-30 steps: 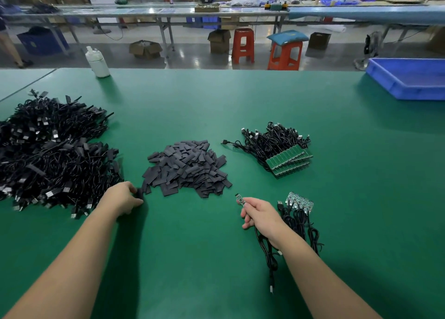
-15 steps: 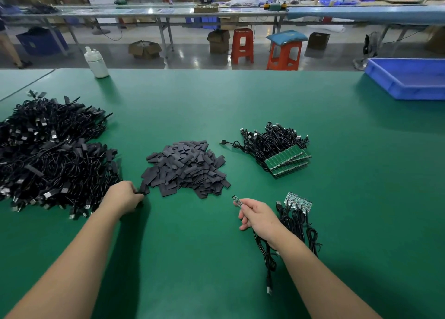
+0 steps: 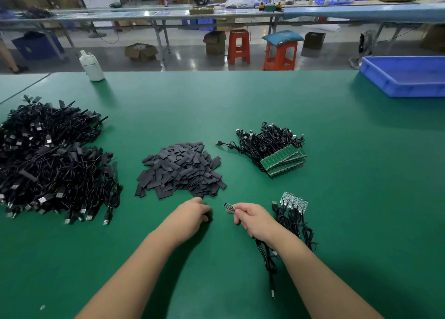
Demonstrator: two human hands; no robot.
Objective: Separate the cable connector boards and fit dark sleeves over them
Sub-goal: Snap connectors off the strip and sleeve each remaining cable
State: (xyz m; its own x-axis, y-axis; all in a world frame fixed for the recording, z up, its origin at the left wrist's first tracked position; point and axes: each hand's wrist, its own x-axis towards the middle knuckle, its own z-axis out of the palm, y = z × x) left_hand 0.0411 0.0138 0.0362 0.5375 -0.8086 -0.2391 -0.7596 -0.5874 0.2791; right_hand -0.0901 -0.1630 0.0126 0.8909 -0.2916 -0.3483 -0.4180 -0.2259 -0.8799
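Observation:
My right hand [image 3: 252, 218] pinches a single small green connector board [image 3: 230, 207], its tip pointing left; the board's black cable [image 3: 268, 261] trails back under my wrist. My left hand [image 3: 192, 212] sits just left of it, fingers curled around a dark sleeve [image 3: 209, 216] that is mostly hidden. Right behind both hands lies the pile of dark sleeves [image 3: 180, 169]. A short strip of joined boards with cables [image 3: 293, 201] lies right of my right hand. A bigger stack of joined green boards with cables [image 3: 284, 161] sits farther back.
A large heap of black cables [image 3: 48, 164] covers the left of the green table [image 3: 240, 102]. A white bottle [image 3: 92, 66] stands at the far left edge. A blue tray [image 3: 409, 78] is at the far right. Stools and benches stand beyond the table.
My left hand has moved right from the pile's left front corner to just beside my right hand. My right hand with the board has shifted slightly.

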